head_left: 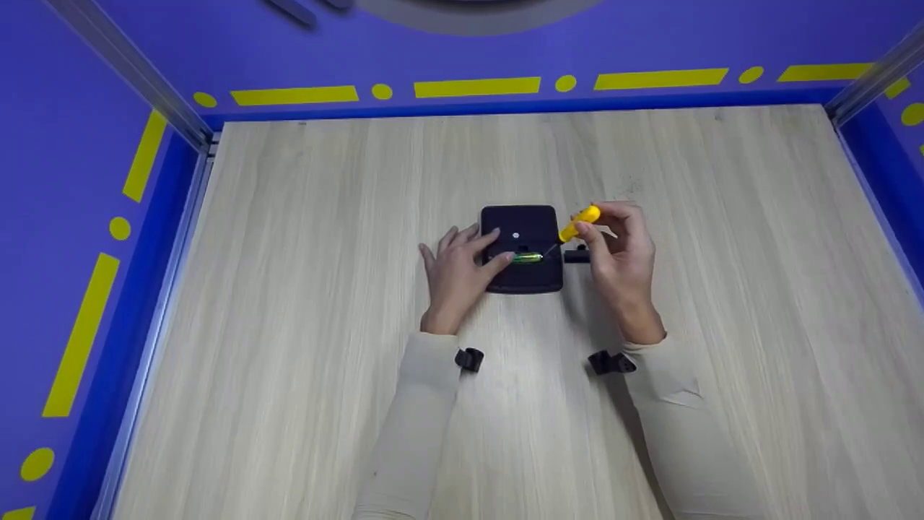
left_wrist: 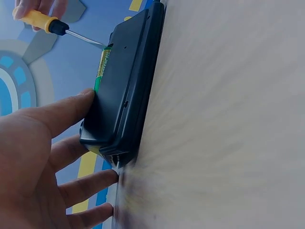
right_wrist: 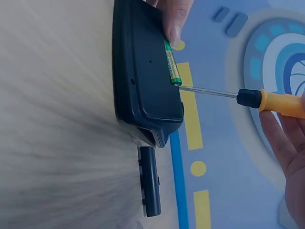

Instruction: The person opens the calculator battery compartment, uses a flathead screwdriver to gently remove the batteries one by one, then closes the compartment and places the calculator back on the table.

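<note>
A black rectangular device, perhaps a calculator, lies on the table with a green battery in a slot of its upper face. My left hand rests on the device's left side, thumb at one end of the battery and fingers spread. My right hand grips a screwdriver by its yellow handle. Its thin metal tip meets the battery's other end, as the right wrist view shows at the screwdriver shaft. Beside the device lies a small black battery cover, partly hidden by the right hand in the head view.
The pale wood-grain table is walled by blue panels with yellow marks at the back and sides. Metal frame posts stand at the corners. Black wrist cameras sit on both sleeves.
</note>
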### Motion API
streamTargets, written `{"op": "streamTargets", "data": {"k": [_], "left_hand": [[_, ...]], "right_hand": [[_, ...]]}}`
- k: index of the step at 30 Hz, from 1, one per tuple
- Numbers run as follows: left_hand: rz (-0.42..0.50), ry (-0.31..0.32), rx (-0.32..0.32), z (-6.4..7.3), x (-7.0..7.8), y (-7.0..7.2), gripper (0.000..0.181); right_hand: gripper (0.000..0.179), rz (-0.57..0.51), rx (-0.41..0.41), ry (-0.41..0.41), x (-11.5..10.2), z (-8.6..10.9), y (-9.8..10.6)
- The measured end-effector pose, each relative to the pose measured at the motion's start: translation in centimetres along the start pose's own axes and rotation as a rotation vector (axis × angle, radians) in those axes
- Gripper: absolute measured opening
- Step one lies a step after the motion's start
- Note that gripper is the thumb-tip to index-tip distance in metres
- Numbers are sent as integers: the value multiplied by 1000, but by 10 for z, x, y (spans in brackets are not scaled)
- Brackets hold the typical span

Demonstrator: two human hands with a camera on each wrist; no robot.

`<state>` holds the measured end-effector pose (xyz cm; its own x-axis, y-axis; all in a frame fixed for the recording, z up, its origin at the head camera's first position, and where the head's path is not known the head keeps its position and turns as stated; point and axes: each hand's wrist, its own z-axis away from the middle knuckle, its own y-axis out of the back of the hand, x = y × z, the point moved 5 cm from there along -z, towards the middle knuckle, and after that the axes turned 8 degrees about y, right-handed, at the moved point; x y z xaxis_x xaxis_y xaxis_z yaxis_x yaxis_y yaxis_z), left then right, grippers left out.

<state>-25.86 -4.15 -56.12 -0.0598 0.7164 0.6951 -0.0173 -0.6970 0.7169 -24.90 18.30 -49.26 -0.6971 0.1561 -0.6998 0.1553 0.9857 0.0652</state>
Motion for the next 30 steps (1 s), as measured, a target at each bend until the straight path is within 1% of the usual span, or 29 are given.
{"op": "streamTargets", "data": {"k": [2, 4, 10, 13, 17, 20, 24, 30], "left_hand": [[0, 1, -2, 0, 0, 0, 55], [-5, 1, -2, 0, -1, 0, 55], [-28, 9, -7, 0, 0, 0, 55], [-35, 10, -9, 0, 0, 0, 57], [-34, 13, -12, 1, 0, 0, 59], [-42, 16, -12, 1, 1, 0, 58], [-62, 21, -7, 0, 1, 0, 57], [-67, 22, -8, 0, 0, 0, 57]], "right_hand": [[29, 36, -19, 27, -2, 1, -2], [29, 96, -46, 62, -6, 1, -4], [26, 286, -159, 201, -19, 2, -16], [26, 341, -214, 262, -26, 4, -23], [29, 393, -256, 323, -33, 7, -32], [31, 425, -265, 345, -37, 8, -37], [32, 442, -268, 344, -39, 9, -42], [28, 422, -254, 323, -37, 9, -47]]}}
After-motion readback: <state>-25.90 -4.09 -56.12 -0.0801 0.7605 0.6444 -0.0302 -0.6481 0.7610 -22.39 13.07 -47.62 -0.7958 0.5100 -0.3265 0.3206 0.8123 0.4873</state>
